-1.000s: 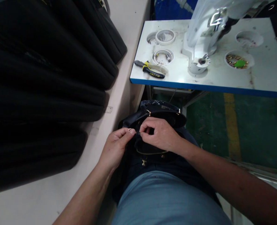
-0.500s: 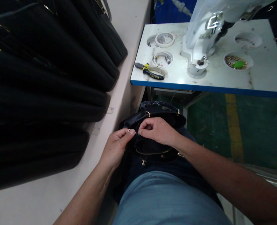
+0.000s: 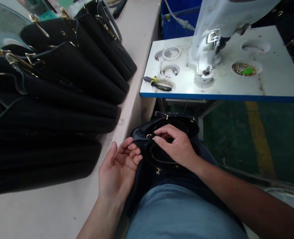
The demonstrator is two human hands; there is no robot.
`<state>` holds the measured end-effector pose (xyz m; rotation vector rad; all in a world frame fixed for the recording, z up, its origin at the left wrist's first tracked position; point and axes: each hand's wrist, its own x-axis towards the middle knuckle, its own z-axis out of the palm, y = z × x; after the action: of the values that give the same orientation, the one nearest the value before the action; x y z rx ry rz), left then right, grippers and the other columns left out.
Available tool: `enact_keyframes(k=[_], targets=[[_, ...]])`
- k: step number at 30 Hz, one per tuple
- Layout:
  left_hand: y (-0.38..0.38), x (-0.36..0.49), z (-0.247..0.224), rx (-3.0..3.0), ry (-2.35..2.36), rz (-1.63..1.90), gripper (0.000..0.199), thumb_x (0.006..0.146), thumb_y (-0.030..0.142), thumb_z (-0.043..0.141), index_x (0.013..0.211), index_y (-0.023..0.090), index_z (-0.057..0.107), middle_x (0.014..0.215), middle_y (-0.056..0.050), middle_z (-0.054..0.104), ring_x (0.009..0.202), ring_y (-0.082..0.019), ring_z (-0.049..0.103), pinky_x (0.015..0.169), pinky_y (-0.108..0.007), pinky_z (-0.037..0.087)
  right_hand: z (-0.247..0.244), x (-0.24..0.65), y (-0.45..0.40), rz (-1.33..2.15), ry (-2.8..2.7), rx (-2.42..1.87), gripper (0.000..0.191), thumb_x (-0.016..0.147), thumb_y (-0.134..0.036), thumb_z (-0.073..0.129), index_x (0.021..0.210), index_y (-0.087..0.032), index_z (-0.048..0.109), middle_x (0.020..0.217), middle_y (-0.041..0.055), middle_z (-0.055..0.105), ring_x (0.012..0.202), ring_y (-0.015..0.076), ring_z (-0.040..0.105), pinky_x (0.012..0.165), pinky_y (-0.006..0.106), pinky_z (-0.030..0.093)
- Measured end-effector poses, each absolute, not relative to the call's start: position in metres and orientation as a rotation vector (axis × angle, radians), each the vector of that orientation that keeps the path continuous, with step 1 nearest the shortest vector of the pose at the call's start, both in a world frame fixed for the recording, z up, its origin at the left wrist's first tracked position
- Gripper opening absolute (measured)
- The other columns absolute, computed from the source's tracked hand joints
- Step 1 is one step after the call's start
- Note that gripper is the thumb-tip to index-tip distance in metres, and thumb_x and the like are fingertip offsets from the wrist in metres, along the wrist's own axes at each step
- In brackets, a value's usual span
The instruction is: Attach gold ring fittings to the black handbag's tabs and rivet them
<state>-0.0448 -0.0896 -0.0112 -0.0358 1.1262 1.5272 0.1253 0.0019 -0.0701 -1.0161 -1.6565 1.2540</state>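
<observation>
A black handbag with gold fittings lies open on my lap, its mouth facing up. My left hand is open beside the bag's left side, palm up and fingers loosely curled. A small gold-coloured spot shows at one of its fingers; whether it is a worn ring or a loose part I cannot tell. Over the bag's opening, the thumb and forefinger of my right hand come together in a pinch. Right at those fingertips is a small gold ring on the bag's side. Whatever is between the fingertips is too small to make out.
Several black bags stand in a row on the pale bench at left. Ahead, a white press machine rises from a blue-edged table. Pliers lie there, near a cup of gold hardware.
My left hand has let go of the small gold ring and turned palm up, moving down and left. My right hand stays over the bag, pinching near the ring. The view has shifted slightly.
</observation>
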Motion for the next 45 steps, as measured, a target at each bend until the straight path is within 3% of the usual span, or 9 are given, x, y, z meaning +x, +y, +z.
enact_keyframes(k=[4,9,15,22,31,37,42,45], targets=[[-0.091,-0.034,0.003,-0.040,1.070,1.586,0.054,0.098,0.054,0.052,0.113,0.006,0.073,0.116,-0.020,0.073,0.113,-0.030,0.070,0.099,-0.041,0.062,-0.056,0.128,-0.010,1.041,-1.684,-0.882,0.012,0.091,-0.017,0.069,0.102,-0.021,0.071,0.100,0.0028,0.067,0.080,0.0128,0.065,0.074,0.030,0.055],[-0.089,-0.018,0.016,0.094,1.069,1.535,0.067,0.096,0.068,0.047,0.126,0.013,0.071,0.141,-0.019,0.065,0.137,-0.034,0.058,0.113,-0.042,0.054,-0.040,0.125,-0.026,0.953,-1.934,-0.674,0.004,0.095,-0.022,0.068,0.096,-0.021,0.072,0.087,0.0016,0.073,0.079,0.0144,0.066,0.074,0.032,0.052],[-0.088,-0.004,0.016,0.235,1.187,1.456,0.069,0.095,0.074,0.042,0.127,0.019,0.071,0.143,-0.015,0.065,0.140,-0.033,0.056,0.117,-0.046,0.050,-0.045,0.120,-0.029,0.973,-1.984,-0.768,0.010,0.098,-0.027,0.066,0.095,-0.023,0.075,0.091,0.0017,0.076,0.085,0.0162,0.068,0.077,0.035,0.051],[-0.088,-0.002,0.014,0.223,1.186,1.454,0.073,0.093,0.075,0.043,0.133,0.020,0.068,0.149,-0.014,0.060,0.142,-0.035,0.053,0.119,-0.049,0.047,-0.048,0.123,-0.029,0.967,-2.002,-0.809,0.011,0.096,-0.028,0.069,0.090,-0.020,0.075,0.087,0.0008,0.074,0.081,0.0146,0.067,0.075,0.034,0.048],[-0.090,0.000,0.012,0.290,1.126,1.497,0.070,0.096,0.073,0.040,0.130,0.020,0.071,0.149,-0.012,0.061,0.144,-0.033,0.050,0.124,-0.048,0.041,-0.049,0.129,-0.031,1.067,-1.944,-0.705,0.009,0.096,-0.021,0.067,0.092,-0.022,0.075,0.092,0.0025,0.076,0.086,0.0162,0.069,0.080,0.034,0.054],[-0.099,0.002,0.007,0.430,1.144,1.437,0.072,0.094,0.076,0.041,0.139,0.025,0.065,0.155,-0.009,0.055,0.151,-0.031,0.042,0.130,-0.045,0.031,-0.049,0.129,-0.030,1.240,-1.877,-0.806,0.010,0.087,-0.014,0.076,0.088,-0.024,0.075,0.088,-0.0010,0.075,0.083,0.0144,0.070,0.079,0.031,0.055],[-0.104,0.004,0.008,0.513,1.195,1.408,0.075,0.089,0.080,0.048,0.142,0.029,0.063,0.159,-0.007,0.051,0.154,-0.032,0.036,0.130,-0.044,0.029,-0.049,0.135,-0.032,0.866,-2.091,-0.701,0.007,0.097,-0.027,0.069,0.101,-0.023,0.074,0.098,0.0015,0.078,0.089,0.0162,0.070,0.077,0.036,0.050],[-0.105,0.005,0.009,0.507,1.174,1.396,0.074,0.090,0.079,0.047,0.142,0.029,0.063,0.158,-0.007,0.052,0.153,-0.032,0.038,0.130,-0.044,0.030,-0.049,0.140,-0.032,0.722,-2.168,-0.613,0.009,0.099,-0.022,0.063,0.099,-0.021,0.072,0.098,0.0022,0.078,0.086,0.0173,0.069,0.074,0.039,0.048]])
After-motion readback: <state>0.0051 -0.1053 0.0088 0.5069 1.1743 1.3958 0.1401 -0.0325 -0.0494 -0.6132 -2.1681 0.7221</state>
